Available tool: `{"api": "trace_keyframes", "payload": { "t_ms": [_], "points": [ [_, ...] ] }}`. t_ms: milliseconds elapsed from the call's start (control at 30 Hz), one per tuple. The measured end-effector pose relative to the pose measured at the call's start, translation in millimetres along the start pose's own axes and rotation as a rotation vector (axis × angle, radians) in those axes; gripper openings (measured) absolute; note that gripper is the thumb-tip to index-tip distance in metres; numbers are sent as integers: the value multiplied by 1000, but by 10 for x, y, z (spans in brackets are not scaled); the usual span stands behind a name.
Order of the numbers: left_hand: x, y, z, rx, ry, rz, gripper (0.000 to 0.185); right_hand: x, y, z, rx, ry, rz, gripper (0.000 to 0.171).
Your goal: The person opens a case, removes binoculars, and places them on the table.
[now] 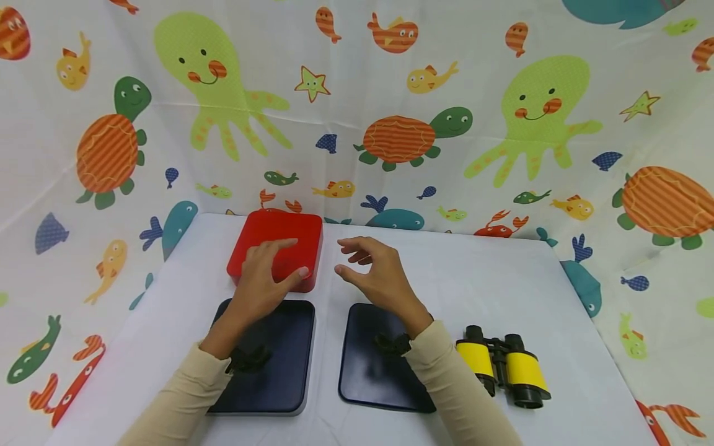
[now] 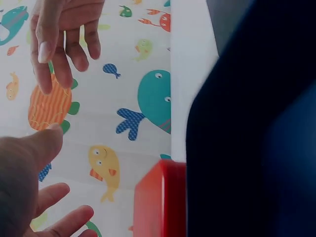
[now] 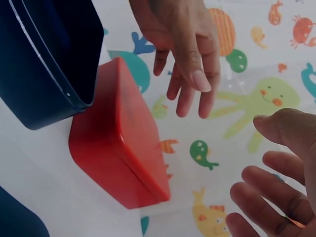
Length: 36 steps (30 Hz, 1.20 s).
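Midair, as I watch from afar, a person's left hand [image 1: 259,275] and right hand [image 1: 382,269] face each other above a white table [image 1: 491,279], thumbs and fingers spread apart, lightly bent and grasping nothing. My head camera puts the left hand in front of the red box [image 1: 284,226], which sits at the back left, with the blue box [image 1: 292,347] just beside it on the near side. The dark tray [image 1: 362,371] lies to the right of the blue box, a gap between them, under the right wrist. Yellow-and-black binoculars [image 1: 521,371] rest farther right, near the beige right sleeve [image 1: 463,384], and a sea-print curtain [image 1: 346,204] hangs behind and along the sides. From the left wrist, I get the left hand at lower left, its thumb well away from its fingers, and the right hand at the top, fingers loose; the red box shows at the bottom edge beside a large dark blue shape too close to make out whole. From the right wrist, I see the right hand at lower right, fingers softly curved and released, and the left hand at the top, slack and apart from the red box. The blue box, its hollow inside showing, partly covers the red one; whether the two touch I cannot tell.
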<state>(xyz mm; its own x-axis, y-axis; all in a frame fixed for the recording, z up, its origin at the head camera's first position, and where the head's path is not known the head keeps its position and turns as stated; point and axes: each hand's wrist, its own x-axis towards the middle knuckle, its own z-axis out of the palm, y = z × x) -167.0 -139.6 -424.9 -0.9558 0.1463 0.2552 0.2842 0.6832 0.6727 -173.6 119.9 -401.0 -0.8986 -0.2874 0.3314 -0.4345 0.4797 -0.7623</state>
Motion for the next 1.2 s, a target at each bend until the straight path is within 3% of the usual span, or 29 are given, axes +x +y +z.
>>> {"api": "trace_keyframes", "payload": {
  "t_ms": [433,667,900,1200],
  "points": [
    [37,-244,-147,32,37,58,71,34,72,99,0,-43,44,48],
    [90,-395,-248,79,34,33,73,101,89,194,4,-68,79,52],
    [135,-473,-380,108,-9,-38,78,192,82,308,1,-91,117,59],
    [221,-653,-450,134,-19,-77,77,325,100,409,-10,-104,131,62]
  ]
}}
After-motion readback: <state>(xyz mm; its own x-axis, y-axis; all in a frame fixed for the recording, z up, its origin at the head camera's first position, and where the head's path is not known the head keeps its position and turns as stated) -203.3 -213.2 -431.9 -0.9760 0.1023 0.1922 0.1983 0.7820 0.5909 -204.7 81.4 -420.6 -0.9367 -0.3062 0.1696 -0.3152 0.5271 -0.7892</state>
